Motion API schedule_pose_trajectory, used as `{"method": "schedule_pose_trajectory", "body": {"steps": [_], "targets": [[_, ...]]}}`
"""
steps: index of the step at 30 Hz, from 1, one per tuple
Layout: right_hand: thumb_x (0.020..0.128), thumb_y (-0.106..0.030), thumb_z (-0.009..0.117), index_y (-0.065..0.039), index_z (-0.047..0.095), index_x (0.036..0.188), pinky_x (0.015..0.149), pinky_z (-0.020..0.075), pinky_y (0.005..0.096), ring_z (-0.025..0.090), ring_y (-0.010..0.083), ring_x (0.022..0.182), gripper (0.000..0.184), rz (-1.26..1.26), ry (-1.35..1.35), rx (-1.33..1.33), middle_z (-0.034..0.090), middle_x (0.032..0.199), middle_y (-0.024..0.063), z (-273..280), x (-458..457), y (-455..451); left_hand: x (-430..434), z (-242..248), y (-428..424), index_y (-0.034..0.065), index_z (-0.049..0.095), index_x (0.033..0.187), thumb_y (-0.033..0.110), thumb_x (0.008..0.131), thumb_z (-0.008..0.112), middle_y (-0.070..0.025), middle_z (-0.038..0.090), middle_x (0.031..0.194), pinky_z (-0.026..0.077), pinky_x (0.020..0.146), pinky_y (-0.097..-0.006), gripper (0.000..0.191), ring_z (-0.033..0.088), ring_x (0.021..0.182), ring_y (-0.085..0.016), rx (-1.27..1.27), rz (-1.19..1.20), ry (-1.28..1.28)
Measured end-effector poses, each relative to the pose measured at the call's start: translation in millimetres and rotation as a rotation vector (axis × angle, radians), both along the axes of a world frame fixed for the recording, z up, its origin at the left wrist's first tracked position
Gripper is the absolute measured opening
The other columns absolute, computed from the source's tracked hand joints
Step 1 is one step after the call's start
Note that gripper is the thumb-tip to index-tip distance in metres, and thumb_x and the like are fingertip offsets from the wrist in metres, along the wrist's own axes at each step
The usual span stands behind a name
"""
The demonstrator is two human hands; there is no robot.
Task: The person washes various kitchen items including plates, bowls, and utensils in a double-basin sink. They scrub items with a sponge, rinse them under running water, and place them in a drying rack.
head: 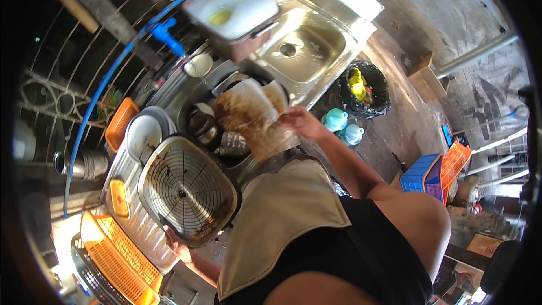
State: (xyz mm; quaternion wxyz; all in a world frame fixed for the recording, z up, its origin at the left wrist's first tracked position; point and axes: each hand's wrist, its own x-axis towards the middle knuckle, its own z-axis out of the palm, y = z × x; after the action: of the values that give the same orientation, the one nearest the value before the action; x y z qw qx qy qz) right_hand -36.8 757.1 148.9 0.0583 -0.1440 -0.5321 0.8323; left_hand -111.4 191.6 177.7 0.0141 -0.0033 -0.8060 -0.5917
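Observation:
A square metal pan with a round wire rack in it (pixel 186 190) rests on the sink's ribbed drainboard, tilted towards me. At its lower edge my left hand (pixel 178 243) grips the rim. In my right hand (pixel 300 123) are brown-stained sheets of paper (pixel 245 103), pinched at their edge above a sink basin. Dark pots and other metal vessels (pixel 203 125) lie in that basin, partly hidden by the sheets. Behind them stands a white cup (pixel 198 65). Grey and white plates or lids (pixel 144 133) are stacked beside the pan.
A second steel basin (pixel 309 51) lies at the upper right, near a lidded box (pixel 237 21). A black-lined bin (pixel 365 89) and greenish plastic bottles (pixel 335 119) stand on the floor. Orange baskets (pixel 123 258) are at lower left. A blue hose (pixel 99 84) arcs along the wire grille.

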Motion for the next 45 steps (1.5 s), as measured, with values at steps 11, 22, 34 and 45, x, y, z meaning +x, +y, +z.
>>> {"method": "schedule_pose_trajectory", "body": {"steps": [11,22,34,45], "targets": [[0.083,-0.002,0.059,0.002,0.069,0.093,0.055,0.0445,0.0247,0.055,0.0113,0.060,0.015,-0.969,-0.380,0.147,0.060,0.072,0.0026,-61.1,193.6,293.2,-119.2,-39.1,238.0,-0.0011,0.066,0.107,0.058,0.093,0.062,-0.0093,0.062,0.089,0.048,0.070,-0.0341,0.061,0.054,0.083,-0.020,0.010,0.010,-0.257],[0.089,-0.028,0.060,-0.001,0.072,0.093,0.047,0.0519,0.0369,0.061,0.0204,0.055,0.029,-0.779,-1.217,0.562,0.064,0.068,0.0072,-209.8,322.0,336.9,-132.3,-69.5,223.0,-0.0022,0.035,0.146,0.067,0.094,0.046,-0.0312,0.042,0.146,0.038,0.109,-0.0586,0.087,0.043,0.133,-0.049,-0.417,-0.593,1.002],[0.090,-0.026,0.052,-0.002,0.065,0.088,0.051,0.0552,0.0446,0.067,0.0282,0.065,0.028,-0.573,-1.401,-0.437,0.064,0.078,0.0127,-274.5,423.9,-199.0,-181.4,-87.5,246.8,-0.0098,0.029,0.146,0.052,0.097,0.057,-0.0235,0.040,0.149,0.040,0.112,-0.0514,0.084,0.046,0.131,-0.040,0.325,-0.233,-0.074],[0.090,-0.020,0.057,-0.007,0.066,0.083,0.047,0.0536,0.0374,0.064,0.0233,0.054,0.018,-0.970,-1.097,-0.615,0.064,0.069,0.0059,-263.8,497.9,-405.2,-212.2,-87.0,258.8,-0.0141,0.040,0.133,0.033,0.090,0.073,-0.0238,0.056,0.132,0.056,0.095,-0.0518,0.072,0.062,0.111,-0.039,0.469,0.131,-0.260]]}}
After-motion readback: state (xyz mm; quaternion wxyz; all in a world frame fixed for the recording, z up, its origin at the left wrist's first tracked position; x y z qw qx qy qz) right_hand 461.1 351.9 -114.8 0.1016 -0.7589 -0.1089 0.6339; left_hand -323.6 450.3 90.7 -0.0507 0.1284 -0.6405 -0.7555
